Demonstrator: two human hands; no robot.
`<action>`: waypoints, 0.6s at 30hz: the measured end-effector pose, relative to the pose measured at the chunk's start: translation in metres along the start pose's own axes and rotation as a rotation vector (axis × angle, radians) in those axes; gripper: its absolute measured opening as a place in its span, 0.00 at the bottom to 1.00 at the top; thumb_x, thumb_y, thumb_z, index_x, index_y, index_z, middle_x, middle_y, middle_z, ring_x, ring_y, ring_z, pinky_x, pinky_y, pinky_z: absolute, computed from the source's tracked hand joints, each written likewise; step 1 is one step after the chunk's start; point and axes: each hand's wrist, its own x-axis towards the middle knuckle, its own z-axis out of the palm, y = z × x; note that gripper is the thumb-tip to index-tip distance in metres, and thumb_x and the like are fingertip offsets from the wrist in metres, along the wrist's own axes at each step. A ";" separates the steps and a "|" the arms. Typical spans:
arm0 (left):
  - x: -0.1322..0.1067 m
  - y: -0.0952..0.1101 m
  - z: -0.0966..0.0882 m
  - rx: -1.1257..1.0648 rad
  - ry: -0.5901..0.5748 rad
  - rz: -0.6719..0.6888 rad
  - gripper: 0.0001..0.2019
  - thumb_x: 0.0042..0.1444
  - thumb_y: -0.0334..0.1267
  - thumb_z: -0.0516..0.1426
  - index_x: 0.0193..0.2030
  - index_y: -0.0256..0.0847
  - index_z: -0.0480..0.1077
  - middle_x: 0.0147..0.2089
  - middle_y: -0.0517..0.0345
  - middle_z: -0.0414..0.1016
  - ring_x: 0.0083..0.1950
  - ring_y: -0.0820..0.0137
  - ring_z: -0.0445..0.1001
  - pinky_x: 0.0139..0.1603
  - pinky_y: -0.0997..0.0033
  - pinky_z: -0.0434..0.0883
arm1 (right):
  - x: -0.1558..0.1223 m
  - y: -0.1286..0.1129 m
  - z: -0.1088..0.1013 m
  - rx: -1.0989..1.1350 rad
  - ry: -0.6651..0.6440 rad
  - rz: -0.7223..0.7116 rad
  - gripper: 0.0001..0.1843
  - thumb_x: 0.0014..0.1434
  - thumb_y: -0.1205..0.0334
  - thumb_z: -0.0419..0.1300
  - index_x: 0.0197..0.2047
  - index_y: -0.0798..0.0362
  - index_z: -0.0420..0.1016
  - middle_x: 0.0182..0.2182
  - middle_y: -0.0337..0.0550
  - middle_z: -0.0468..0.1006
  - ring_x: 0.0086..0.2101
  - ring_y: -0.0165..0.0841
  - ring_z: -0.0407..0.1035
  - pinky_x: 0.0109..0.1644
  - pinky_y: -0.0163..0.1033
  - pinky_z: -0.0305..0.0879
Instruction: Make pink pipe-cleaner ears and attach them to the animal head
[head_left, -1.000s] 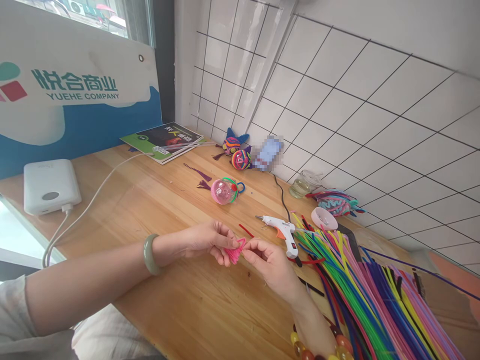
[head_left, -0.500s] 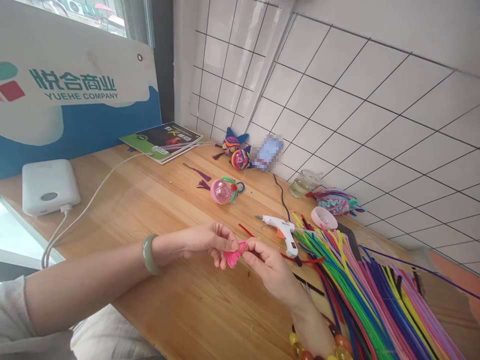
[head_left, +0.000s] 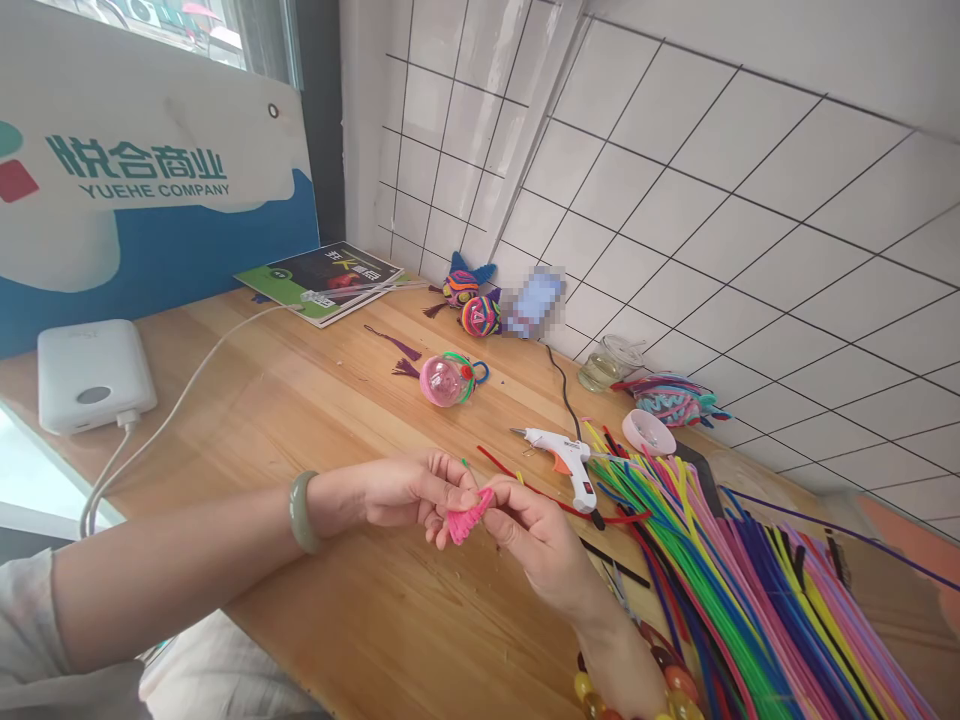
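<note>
Between my two hands is a small fan-shaped piece of bright pink pipe cleaner, folded in tight rows. My left hand pinches its left side with thumb and fingers. At its upper right edge, my right hand grips it between thumb and forefinger. Both hands are just above the wooden table. Beyond them lies a clear ball ornament with a pink rim, a green band and a purple tassel. To the right of that, a white glue gun rests on its side, nozzle pointing left.
A thick spread of coloured pipe cleaners covers the right side. Along the wall stand striped ornaments, a glass jar and a pink dish. At left are a white power bank with a cable and a booklet.
Both hands keep their hold on the pink piece, which has turned slightly so its fan shows more fully. The camera view has shifted a little.
</note>
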 end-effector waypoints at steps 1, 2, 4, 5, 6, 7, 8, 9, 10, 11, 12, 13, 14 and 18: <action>0.000 0.000 0.000 -0.018 -0.005 -0.003 0.06 0.51 0.34 0.56 0.30 0.33 0.69 0.22 0.57 0.74 0.19 0.77 0.71 0.19 0.84 0.67 | 0.000 0.000 0.001 -0.001 0.022 -0.014 0.08 0.57 0.61 0.53 0.32 0.53 0.72 0.27 0.38 0.67 0.27 0.27 0.60 0.32 0.32 0.57; 0.000 -0.001 0.000 -0.032 -0.007 -0.006 0.06 0.50 0.34 0.56 0.30 0.32 0.70 0.23 0.57 0.74 0.19 0.77 0.71 0.20 0.84 0.67 | 0.000 0.001 0.002 0.002 0.049 -0.028 0.07 0.56 0.61 0.54 0.31 0.53 0.72 0.27 0.38 0.67 0.28 0.27 0.61 0.32 0.32 0.58; -0.001 -0.001 0.001 -0.057 -0.002 -0.016 0.06 0.50 0.34 0.57 0.30 0.32 0.70 0.23 0.57 0.74 0.19 0.77 0.71 0.20 0.83 0.68 | 0.000 0.005 0.003 0.020 0.102 -0.048 0.06 0.55 0.61 0.56 0.29 0.54 0.71 0.28 0.39 0.68 0.30 0.28 0.62 0.34 0.33 0.59; -0.001 -0.002 0.002 -0.074 -0.004 -0.024 0.06 0.50 0.33 0.57 0.29 0.31 0.70 0.23 0.57 0.74 0.20 0.77 0.71 0.21 0.83 0.68 | 0.000 0.007 0.004 0.040 0.120 -0.047 0.06 0.53 0.61 0.57 0.28 0.54 0.71 0.28 0.39 0.68 0.30 0.29 0.63 0.34 0.34 0.59; -0.001 -0.002 0.003 -0.095 -0.011 -0.035 0.06 0.50 0.33 0.57 0.29 0.31 0.70 0.23 0.57 0.73 0.20 0.77 0.71 0.21 0.83 0.68 | 0.000 0.009 0.004 0.071 0.130 -0.035 0.06 0.52 0.61 0.59 0.28 0.54 0.70 0.27 0.39 0.68 0.30 0.29 0.63 0.34 0.34 0.59; -0.001 -0.003 0.004 -0.118 -0.028 -0.045 0.06 0.50 0.34 0.57 0.29 0.31 0.70 0.23 0.57 0.73 0.21 0.77 0.71 0.21 0.82 0.68 | 0.000 0.011 0.005 0.112 0.134 -0.012 0.06 0.51 0.60 0.60 0.29 0.53 0.69 0.27 0.38 0.67 0.29 0.29 0.63 0.34 0.34 0.60; -0.001 -0.004 0.006 -0.143 -0.052 -0.055 0.06 0.50 0.34 0.57 0.29 0.31 0.70 0.23 0.57 0.73 0.21 0.77 0.71 0.21 0.82 0.67 | 0.000 0.012 0.006 0.157 0.136 0.015 0.07 0.50 0.59 0.61 0.30 0.53 0.68 0.26 0.37 0.67 0.28 0.28 0.63 0.33 0.34 0.60; -0.001 -0.004 0.007 -0.167 -0.082 -0.065 0.07 0.49 0.34 0.57 0.30 0.31 0.69 0.23 0.57 0.72 0.21 0.76 0.71 0.21 0.81 0.67 | -0.001 0.013 0.006 0.199 0.140 0.039 0.09 0.49 0.59 0.62 0.31 0.52 0.67 0.25 0.36 0.66 0.27 0.27 0.62 0.31 0.34 0.60; -0.001 -0.005 0.008 -0.186 -0.113 -0.074 0.07 0.49 0.35 0.58 0.29 0.31 0.69 0.22 0.57 0.72 0.21 0.76 0.70 0.21 0.81 0.67 | -0.001 0.014 0.007 0.228 0.146 0.056 0.11 0.48 0.58 0.62 0.33 0.52 0.66 0.24 0.35 0.65 0.26 0.27 0.61 0.30 0.33 0.59; 0.000 -0.006 0.010 -0.200 -0.142 -0.080 0.07 0.48 0.36 0.58 0.29 0.31 0.69 0.22 0.57 0.71 0.20 0.76 0.70 0.21 0.80 0.66 | -0.001 0.014 0.007 0.238 0.152 0.060 0.12 0.48 0.58 0.63 0.34 0.51 0.67 0.24 0.34 0.64 0.25 0.26 0.60 0.29 0.32 0.58; 0.000 -0.006 0.011 -0.207 -0.166 -0.081 0.08 0.48 0.37 0.58 0.28 0.32 0.68 0.21 0.58 0.70 0.20 0.75 0.69 0.21 0.79 0.66 | -0.002 0.014 0.008 0.230 0.157 0.049 0.11 0.48 0.58 0.63 0.34 0.51 0.67 0.24 0.34 0.64 0.25 0.26 0.60 0.29 0.32 0.58; 0.001 -0.007 0.012 -0.207 -0.186 -0.080 0.09 0.48 0.37 0.58 0.27 0.32 0.67 0.21 0.58 0.70 0.19 0.75 0.69 0.21 0.78 0.66 | -0.002 0.013 0.008 0.211 0.161 0.028 0.10 0.48 0.58 0.62 0.34 0.51 0.68 0.24 0.35 0.64 0.25 0.26 0.59 0.29 0.32 0.57; 0.002 -0.007 0.013 -0.203 -0.200 -0.078 0.10 0.49 0.38 0.57 0.26 0.32 0.67 0.20 0.59 0.69 0.19 0.75 0.68 0.22 0.78 0.65 | -0.001 0.012 0.008 0.190 0.164 0.003 0.08 0.49 0.59 0.62 0.32 0.52 0.69 0.24 0.35 0.64 0.25 0.26 0.59 0.29 0.32 0.57; 0.005 -0.008 0.013 -0.125 -0.162 -0.057 0.11 0.51 0.42 0.55 0.29 0.34 0.66 0.24 0.57 0.70 0.23 0.74 0.70 0.23 0.77 0.65 | 0.001 0.008 0.006 0.189 0.196 -0.041 0.05 0.50 0.60 0.61 0.28 0.52 0.70 0.26 0.37 0.65 0.28 0.28 0.61 0.32 0.34 0.59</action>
